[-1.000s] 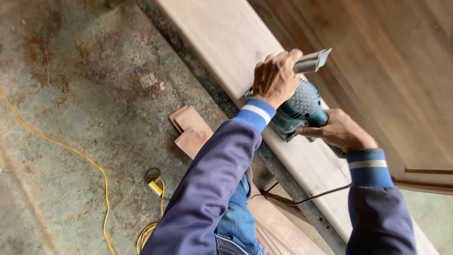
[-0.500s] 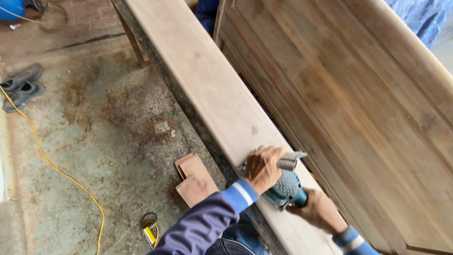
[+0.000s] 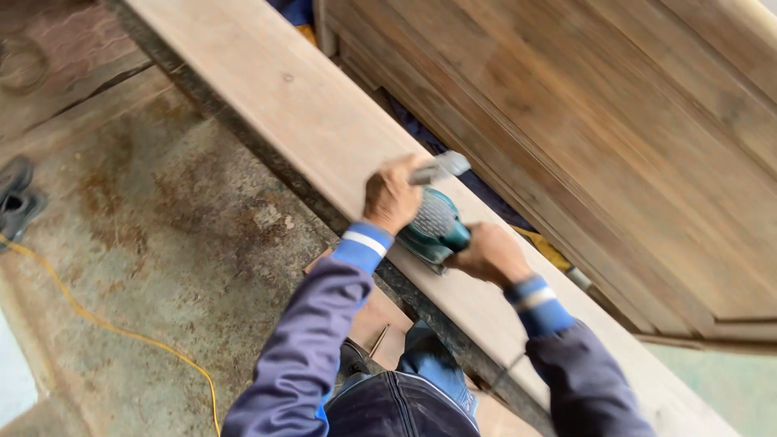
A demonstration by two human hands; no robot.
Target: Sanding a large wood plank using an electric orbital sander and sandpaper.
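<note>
The sander [image 3: 433,225] sits on the pale plank [image 3: 267,105], near its floor-side edge. I see my left hand [image 3: 391,198] with fingers curled over its front and my right hand [image 3: 486,255] wrapped round its rear grip. The plank runs long from upper left to lower right; the sander lies along that axis, nose up-left. Bare plank stretches ahead. The wooden panel [image 3: 615,121] stands close on the right, open concrete floor [image 3: 154,243] on the left.
</note>
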